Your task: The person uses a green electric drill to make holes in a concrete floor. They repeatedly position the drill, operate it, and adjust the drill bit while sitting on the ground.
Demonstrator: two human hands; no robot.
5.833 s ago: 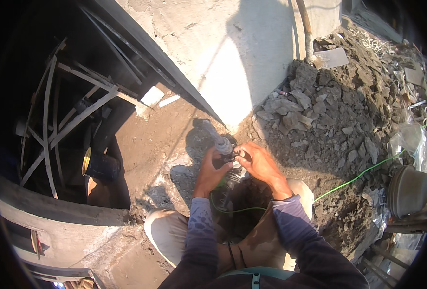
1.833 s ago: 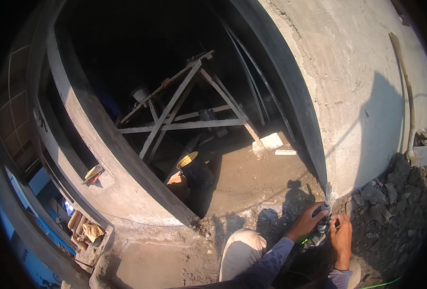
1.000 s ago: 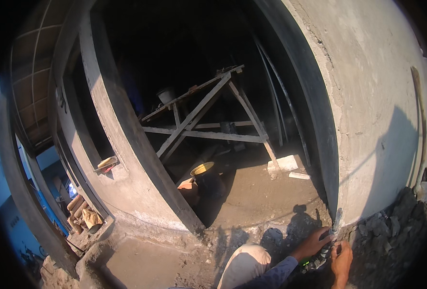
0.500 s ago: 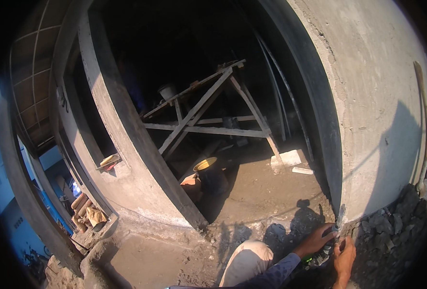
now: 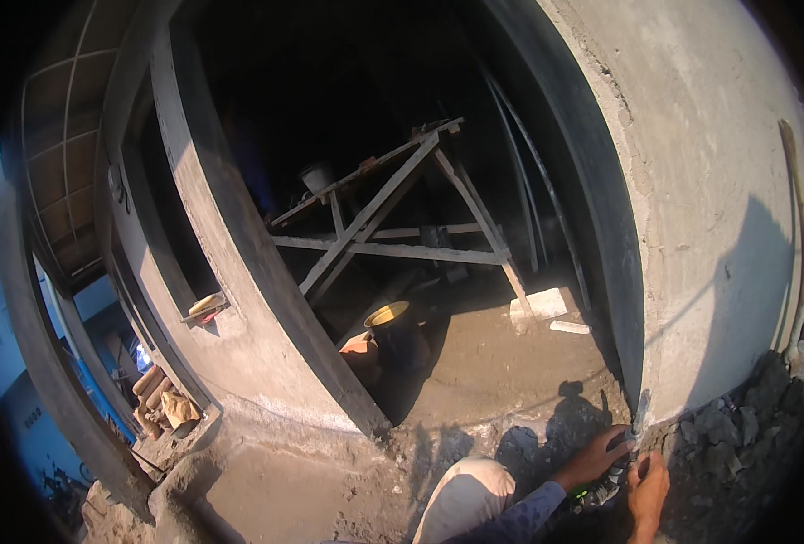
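Both hands are low at the foot of the plastered wall corner (image 5: 653, 363). My left hand (image 5: 592, 458) comes in from the left, its fingers bent toward a small greyish piece (image 5: 635, 433) at the corner's lower edge. Just below and to the right, my right hand (image 5: 649, 491) is closed, thumb and fingers drawn together near the same spot. What either hand grips is too small and too hidden to name. A bit of bright green (image 5: 583, 495) shows beneath my left wrist.
Broken dark rubble (image 5: 724, 435) lies along the wall's base at right, below a leaning wooden handle (image 5: 796, 227). Inside the opening stand a timber trestle (image 5: 393, 245) and a dark bucket with a yellow rim (image 5: 388, 315). A pale block (image 5: 540, 305) sits by the trestle's leg.
Both hands stay at the wall corner with only very slight shifts of the fingers. The view has moved a little; nothing else visibly differs.
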